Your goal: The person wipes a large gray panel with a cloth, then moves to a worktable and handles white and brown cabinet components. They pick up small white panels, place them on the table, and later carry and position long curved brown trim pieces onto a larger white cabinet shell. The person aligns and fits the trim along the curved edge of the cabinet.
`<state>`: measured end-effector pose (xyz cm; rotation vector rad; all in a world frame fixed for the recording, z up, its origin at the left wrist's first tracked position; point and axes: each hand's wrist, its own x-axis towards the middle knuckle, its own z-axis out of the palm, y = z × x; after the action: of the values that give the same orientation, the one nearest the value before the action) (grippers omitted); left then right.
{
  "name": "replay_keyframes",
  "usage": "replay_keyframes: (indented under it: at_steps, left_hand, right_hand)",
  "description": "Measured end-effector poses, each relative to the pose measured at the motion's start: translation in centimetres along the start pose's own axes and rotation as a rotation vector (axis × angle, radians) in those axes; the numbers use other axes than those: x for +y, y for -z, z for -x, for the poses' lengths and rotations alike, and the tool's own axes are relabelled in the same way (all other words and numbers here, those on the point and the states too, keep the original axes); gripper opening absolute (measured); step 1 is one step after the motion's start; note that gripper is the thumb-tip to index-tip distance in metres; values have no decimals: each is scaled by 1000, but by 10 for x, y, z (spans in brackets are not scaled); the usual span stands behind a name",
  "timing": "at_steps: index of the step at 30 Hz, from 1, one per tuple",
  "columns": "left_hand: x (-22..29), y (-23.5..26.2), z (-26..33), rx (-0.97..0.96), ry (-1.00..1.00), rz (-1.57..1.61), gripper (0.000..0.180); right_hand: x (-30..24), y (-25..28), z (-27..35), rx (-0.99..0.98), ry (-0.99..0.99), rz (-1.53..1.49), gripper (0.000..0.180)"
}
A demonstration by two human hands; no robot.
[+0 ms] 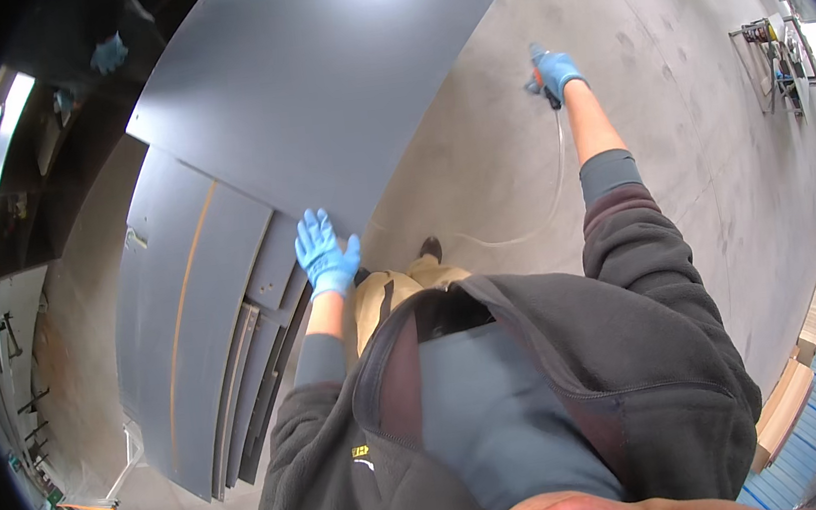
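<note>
My left hand (325, 254), in a blue glove, lies with its fingers spread on the near corner of a large dark grey panel (307, 75). Under and beside that panel is a stack of more grey panels (155, 314), one marked by an orange-brown strip. Held out to the right over the floor, my right hand (560, 71), also gloved in blue, is closed round an air blow gun (539, 79) with grey and orange parts. From its handle a thin clear hose (560, 172) curves down and back toward my feet.
Smooth grey concrete floor (652, 96) spreads to the right. A metal rack or cart (767, 63) stands at the far right. Wooden boards (788, 408) lie by a blue slatted surface (813, 456) at lower right. A metal stand with an orange part (104, 501) is at lower left.
</note>
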<state>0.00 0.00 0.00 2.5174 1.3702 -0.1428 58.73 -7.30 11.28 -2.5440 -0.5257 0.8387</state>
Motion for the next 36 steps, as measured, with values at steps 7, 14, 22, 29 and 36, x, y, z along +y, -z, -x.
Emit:
replay_keyframes:
  at_steps: [7, 14, 22, 29, 36]
  left_hand:
    - [17, 19, -25, -60, 151, -80, 93]
    - [90, 28, -122, -14, 197, 9, 98]
    - [173, 58, -279, 2, 171, 108, 97]
    - [219, 61, -340, -180, 396, 99, 109]
    - [252, 72, -372, -334, 618, 32, 119]
  right_hand:
    - [-118, -46, 45, -578, 237, 317, 58]
    - [-174, -100, 59, -957, 261, 526, 70]
    - [-149, 70, -241, -434, -51, 126, 55]
    - [-141, 189, -445, 11, -292, -294, 56]
    - [-264, 49, -340, -1088, 192, 419, 63]
